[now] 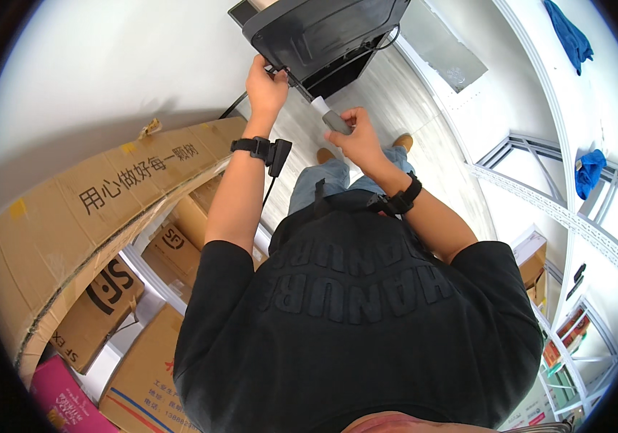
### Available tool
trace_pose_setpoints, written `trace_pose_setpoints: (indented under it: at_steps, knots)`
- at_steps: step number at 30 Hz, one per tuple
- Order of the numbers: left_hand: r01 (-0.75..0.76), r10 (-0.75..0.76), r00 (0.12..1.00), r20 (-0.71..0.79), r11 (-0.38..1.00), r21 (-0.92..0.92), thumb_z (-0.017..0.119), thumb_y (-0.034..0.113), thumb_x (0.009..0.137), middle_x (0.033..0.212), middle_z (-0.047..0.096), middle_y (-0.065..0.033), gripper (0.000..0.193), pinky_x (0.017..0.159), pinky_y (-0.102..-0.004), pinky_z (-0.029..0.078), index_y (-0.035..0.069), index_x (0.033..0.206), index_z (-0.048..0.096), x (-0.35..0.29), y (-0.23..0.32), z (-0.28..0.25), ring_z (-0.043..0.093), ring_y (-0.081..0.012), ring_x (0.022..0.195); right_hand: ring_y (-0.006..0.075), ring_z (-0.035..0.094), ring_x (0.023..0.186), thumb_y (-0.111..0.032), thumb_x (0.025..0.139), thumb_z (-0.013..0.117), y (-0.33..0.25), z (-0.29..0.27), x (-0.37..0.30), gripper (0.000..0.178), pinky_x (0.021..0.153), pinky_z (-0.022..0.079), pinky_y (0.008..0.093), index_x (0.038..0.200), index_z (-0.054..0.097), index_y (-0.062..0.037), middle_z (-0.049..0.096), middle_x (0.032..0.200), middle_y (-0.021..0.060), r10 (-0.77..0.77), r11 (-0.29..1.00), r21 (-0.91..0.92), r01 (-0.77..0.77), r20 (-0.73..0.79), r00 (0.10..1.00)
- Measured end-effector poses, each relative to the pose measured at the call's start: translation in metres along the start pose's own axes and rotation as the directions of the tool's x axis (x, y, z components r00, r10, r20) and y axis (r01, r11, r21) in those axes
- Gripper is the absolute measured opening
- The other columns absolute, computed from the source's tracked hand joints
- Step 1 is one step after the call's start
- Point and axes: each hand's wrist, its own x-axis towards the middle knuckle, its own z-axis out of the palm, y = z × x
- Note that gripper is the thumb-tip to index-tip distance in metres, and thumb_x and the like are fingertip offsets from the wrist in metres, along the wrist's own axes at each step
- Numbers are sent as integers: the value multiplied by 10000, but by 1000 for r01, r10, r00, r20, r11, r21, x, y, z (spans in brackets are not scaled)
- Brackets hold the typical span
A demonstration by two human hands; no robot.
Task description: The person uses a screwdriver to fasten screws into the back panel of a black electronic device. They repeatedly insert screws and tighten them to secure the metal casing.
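A large black molded plastic panel [323,32] with a recessed face tilts at the top of the view. At its lower left corner, my left hand [268,85] has its fingers bent round a small dark part, which they mostly cover. Below and to the right, my right hand [356,138] grips the grey end of what looks like a screwdriver [336,121] with a grey-and-white handle. From the handle, a dark shaft slants up along the panel's edge toward my left hand. Its tip is hidden there.
Cardboard boxes [93,177] stand on a rack at the left, a pink box [67,397] below them. White metal shelving [576,224] lines the right, with blue cloths [589,173] on it. A black cable [388,43] loops beside the panel, above the pale floor [435,159].
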Motion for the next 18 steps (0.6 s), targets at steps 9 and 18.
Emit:
trace_pose_setpoints:
  at_steps: [9, 18]
  knots:
    - [-33, 33, 999, 5, 999, 41, 676, -5, 750, 921, 668, -126, 265, 680, -367, 507, 21, 982, 552, 1, -5, 2, 659, -259, 711, 146, 573, 650, -283, 958, 542, -12, -3, 4, 330, 580, 468, 272, 1104, 538, 13, 616, 893, 91, 366, 824, 384, -417, 201, 909]
    - [-30, 31, 998, 50, 999, -27, 667, -10, 761, 883, 667, -123, 272, 669, -348, 504, 13, 1002, 543, -1, -2, -4, 660, -239, 684, 128, 510, 610, -358, 918, 600, -26, -3, 4, 377, 493, 418, 287, 993, 553, 8, 553, 773, 60, 317, 897, 305, -320, 63, 946]
